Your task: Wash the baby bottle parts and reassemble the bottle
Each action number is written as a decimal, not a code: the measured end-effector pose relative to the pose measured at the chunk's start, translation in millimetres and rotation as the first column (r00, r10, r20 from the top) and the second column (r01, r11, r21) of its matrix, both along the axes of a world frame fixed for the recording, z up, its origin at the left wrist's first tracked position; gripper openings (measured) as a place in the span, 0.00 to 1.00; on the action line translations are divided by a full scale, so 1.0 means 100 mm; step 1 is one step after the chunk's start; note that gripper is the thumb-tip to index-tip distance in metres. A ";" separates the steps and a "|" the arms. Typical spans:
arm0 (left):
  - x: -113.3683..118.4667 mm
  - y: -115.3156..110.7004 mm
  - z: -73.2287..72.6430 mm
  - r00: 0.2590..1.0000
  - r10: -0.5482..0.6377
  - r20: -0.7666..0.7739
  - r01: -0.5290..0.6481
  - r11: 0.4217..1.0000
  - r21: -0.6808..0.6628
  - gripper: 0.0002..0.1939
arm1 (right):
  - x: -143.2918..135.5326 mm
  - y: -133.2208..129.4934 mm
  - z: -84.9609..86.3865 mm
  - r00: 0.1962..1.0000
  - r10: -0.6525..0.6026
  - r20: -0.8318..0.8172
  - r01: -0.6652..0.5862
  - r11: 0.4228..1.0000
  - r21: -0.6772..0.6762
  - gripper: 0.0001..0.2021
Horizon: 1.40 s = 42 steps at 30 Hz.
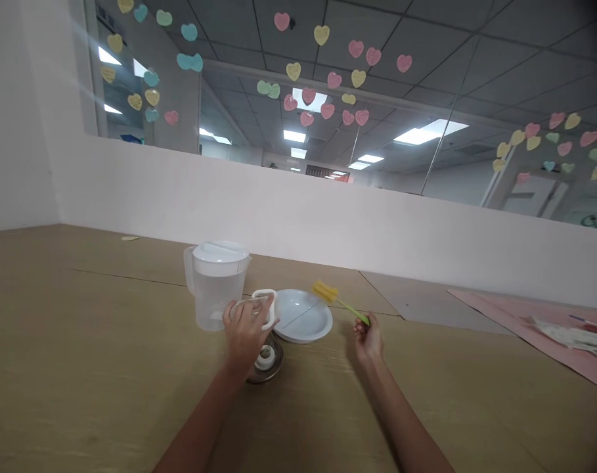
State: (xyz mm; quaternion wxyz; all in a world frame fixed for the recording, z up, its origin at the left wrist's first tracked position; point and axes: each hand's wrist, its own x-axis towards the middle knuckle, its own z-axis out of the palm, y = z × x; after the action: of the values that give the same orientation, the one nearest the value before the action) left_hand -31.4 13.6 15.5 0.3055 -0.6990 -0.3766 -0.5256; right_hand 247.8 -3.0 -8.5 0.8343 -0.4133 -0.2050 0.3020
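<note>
My left hand (243, 332) is wrapped round a clear container with a white rim (271, 310), tipped on its side near the left edge of a white bowl (305, 318). In my right hand (368, 338) is the green handle of a brush (326, 291); its yellow sponge head is over the bowl's far right edge. Below my left hand lies a dark round dish (277, 364) with a small white round piece (265, 357) on it. A lidded clear pitcher (218, 295) of liquid stands just left of my left hand.
Brown paper (131, 341) covers the table. At the far right, a pink sheet (525, 315) bears a clear plastic packet (574, 335) and a pen. Behind the table runs a white wall (303, 217) below glass with heart-shaped notes. A small flat pale piece (129, 238) lies at the back left.
</note>
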 end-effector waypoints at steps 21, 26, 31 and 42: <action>0.49 -0.49 -0.32 0.801 -0.588 0.110 0.550 0.653 -0.520 0.30 | -0.24 0.01 -0.27 0.164 0.523 0.836 0.437 0.721 -0.537 0.13; 0.47 -0.46 -0.29 0.821 -0.569 -0.047 0.499 0.755 -0.427 0.29 | -0.23 -0.01 -0.25 0.134 0.555 0.821 0.488 0.684 -0.543 0.12; 0.27 -0.20 -0.19 0.935 -0.339 -0.105 0.307 0.920 -0.243 0.16 | -0.10 0.03 0.06 0.210 0.409 0.888 0.537 0.711 -0.454 0.14; -0.17 0.29 -0.32 0.957 0.185 -0.222 -0.289 0.608 -0.740 0.12 | -0.41 0.73 0.38 0.278 0.671 0.688 -0.038 0.723 -0.690 0.06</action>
State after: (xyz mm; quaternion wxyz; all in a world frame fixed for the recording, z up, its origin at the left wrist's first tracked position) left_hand -48.5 42.4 -16.7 0.0708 -0.7370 -0.6325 -0.2274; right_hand 206.8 70.4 29.2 0.3191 -0.6655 -0.6251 0.2538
